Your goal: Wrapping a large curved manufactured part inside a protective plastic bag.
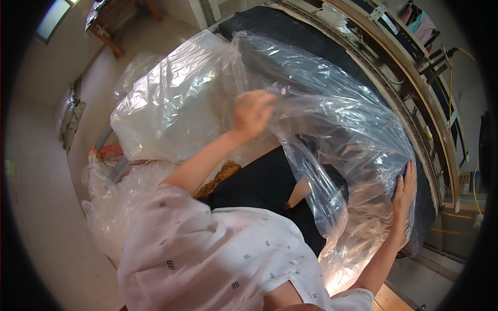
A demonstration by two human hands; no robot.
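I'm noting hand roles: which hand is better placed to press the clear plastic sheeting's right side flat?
Probably the right hand: it lies outstretched along that side of the clear plastic sheeting, while the blurred left hand is farther off.

Left hand blurred, curled at clear plastic film; right hand flat on it, right side.

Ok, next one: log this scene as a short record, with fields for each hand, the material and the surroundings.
left hand: curled, blurred, at the clear plastic film; grip unclear
right hand: spread flat on the film, fingers extended
film state: crumpled, glossy, partly over a black surface
left side: red strings near bunched clear plastic
clothing: white patterned shirt, black trousers
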